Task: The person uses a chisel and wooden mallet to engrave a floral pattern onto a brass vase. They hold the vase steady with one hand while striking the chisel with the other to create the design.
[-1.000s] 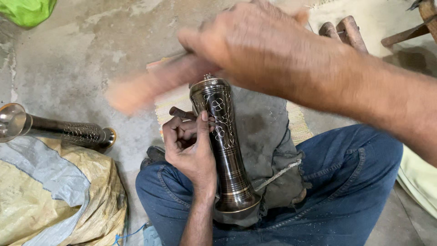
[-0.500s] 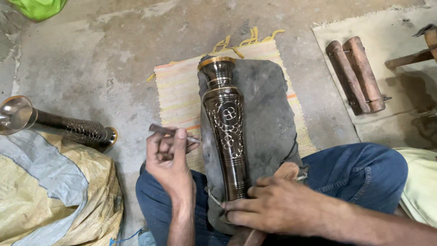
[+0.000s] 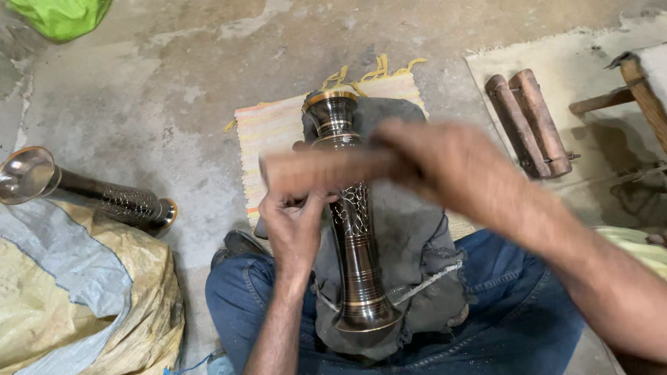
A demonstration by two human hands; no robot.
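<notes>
A tall dark metal vase with gold bands and an engraved pattern lies along my lap on a grey cloth pad, mouth pointing away. My left hand rests against the vase's left side, fingers closed on a thin metal tool that is mostly hidden. My right hand is blurred with motion above the vase, gripping a wooden stick that lies crosswise over the vase's upper body.
A second dark vase lies on the concrete floor at left, beside a yellow and grey sack. A striped mat sits under the pad. Two wooden cylinders lie at right, a green object at top left.
My right hand was low by the vase's base half a second ago; it has swung up with the wooden stick over the vase's upper part. The left hand stays at the vase's side.
</notes>
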